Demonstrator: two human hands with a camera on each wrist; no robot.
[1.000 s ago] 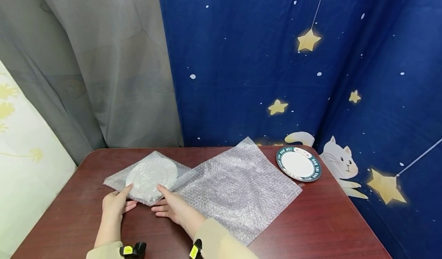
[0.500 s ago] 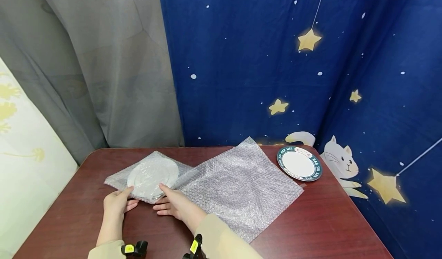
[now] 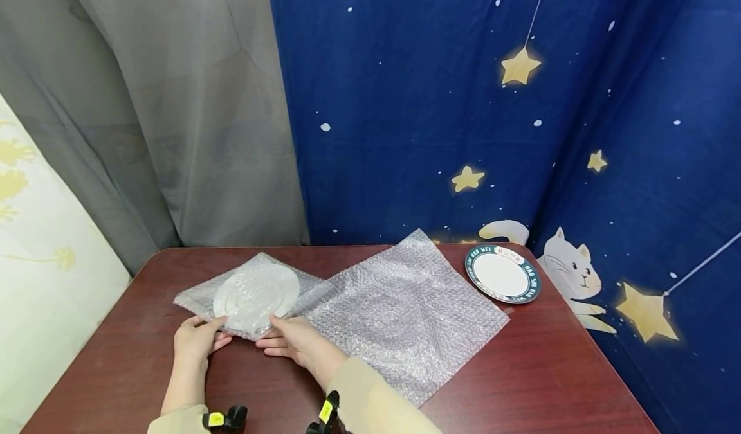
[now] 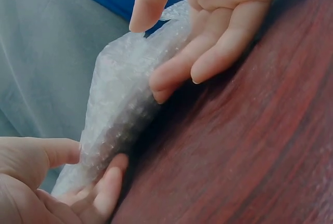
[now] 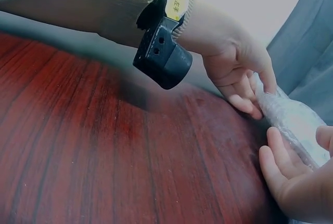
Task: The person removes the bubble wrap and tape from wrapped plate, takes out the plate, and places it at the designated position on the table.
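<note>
A white plate (image 3: 255, 292) lies inside folded bubble wrap (image 3: 197, 296) on the left of the table. My left hand (image 3: 193, 343) pinches the near edge of this packet, thumb on top and fingers beneath. My right hand (image 3: 298, 343) holds the same edge a little to the right, its thumb over the wrap and its fingers spread below. In the left wrist view the bubbly edge of the wrap (image 4: 119, 99) shows between both hands, tilted by the camera's angle. The plate's underside is hidden.
To the right, a flat sheet of bubble wrap (image 3: 399, 318) lies spread out, its left corner meeting the packet. A plate with a dark green lettered rim (image 3: 528, 278) sits near the table's back right corner. Grey and blue curtains (image 3: 405, 99) hang behind the dark red table (image 3: 521, 382).
Both thumbs have drawn back slightly toward the packet's near edge. The packet, the flat sheet and the green-rimmed plate have stayed in place.
</note>
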